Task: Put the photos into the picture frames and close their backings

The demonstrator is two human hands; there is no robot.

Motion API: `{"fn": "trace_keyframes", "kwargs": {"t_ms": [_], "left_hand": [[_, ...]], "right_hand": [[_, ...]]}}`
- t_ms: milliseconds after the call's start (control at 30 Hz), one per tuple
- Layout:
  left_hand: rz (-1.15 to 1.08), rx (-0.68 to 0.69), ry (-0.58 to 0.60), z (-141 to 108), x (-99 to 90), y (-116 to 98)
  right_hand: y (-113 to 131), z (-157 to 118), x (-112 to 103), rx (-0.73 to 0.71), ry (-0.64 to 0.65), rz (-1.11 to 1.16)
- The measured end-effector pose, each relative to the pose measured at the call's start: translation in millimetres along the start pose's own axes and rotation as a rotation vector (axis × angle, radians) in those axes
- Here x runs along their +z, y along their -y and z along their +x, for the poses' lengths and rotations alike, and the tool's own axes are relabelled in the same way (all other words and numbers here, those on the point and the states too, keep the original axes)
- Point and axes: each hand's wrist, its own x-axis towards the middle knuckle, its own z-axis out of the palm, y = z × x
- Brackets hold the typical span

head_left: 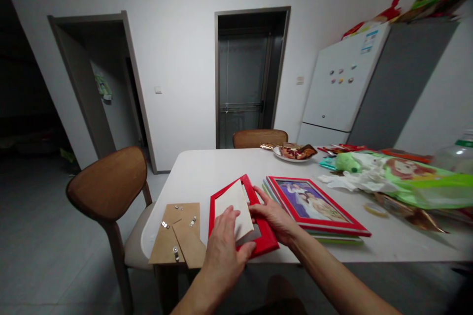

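Observation:
A red picture frame [266,245] rests tilted near the table's front edge, with a cream-coloured sheet [232,202] lying at an angle in its opening. My left hand [226,243] lies over the sheet and the frame's lower left part, fingers on the sheet and thumb apart. Around the frame's right side my right hand [271,214] is closed, its thumb near the sheet's edge. A brown backing board [162,246] with metal clips lies to the left. To the right, a red-framed picture [314,202] tops a stack of frames.
The white table [207,162] holds a plate of food [293,152] at the back. Plastic bags [414,174], tissues [354,179] and a tape roll [376,209] lie on the right. Wooden chairs stand at the left [111,187] and far side [260,138].

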Motion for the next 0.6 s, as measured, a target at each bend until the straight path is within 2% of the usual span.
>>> {"fn": "trace_keyframes", "kwargs": {"t_ms": [67, 167, 233, 333, 433, 500, 600], "left_hand": [[0.057, 0.085, -0.005, 6.2, 3.8, -4.3], [0.146, 0.126, -0.057, 12.5, -8.0, -1.7], [0.168, 0.027, -0.159, 13.2, -24.7, 4.0], [0.119, -0.218, -0.262, 6.4, -52.4, 20.3], [0.059, -0.392, -0.256, -9.8, -70.7, 44.6], [0.064, -0.462, -0.235, -22.3, -75.0, 60.3], [0.098, -0.486, -0.177, -36.9, -73.8, 74.5]], "right_hand": [[0.6, 0.4, 0.2, -0.009, 0.023, -0.010], [-4.0, 5.2, -9.2, -0.008, 0.019, -0.124], [-11.8, 10.9, -20.9, -0.031, -0.015, -0.310], [-28.9, 19.8, -39.6, -0.094, -0.132, -0.751], [-45.7, 24.1, -51.3, -0.160, -0.205, -1.094], [-53.7, 23.8, -54.3, -0.196, -0.212, -1.207], [-60.7, 22.1, -55.8, -0.230, -0.212, -1.310]]}}
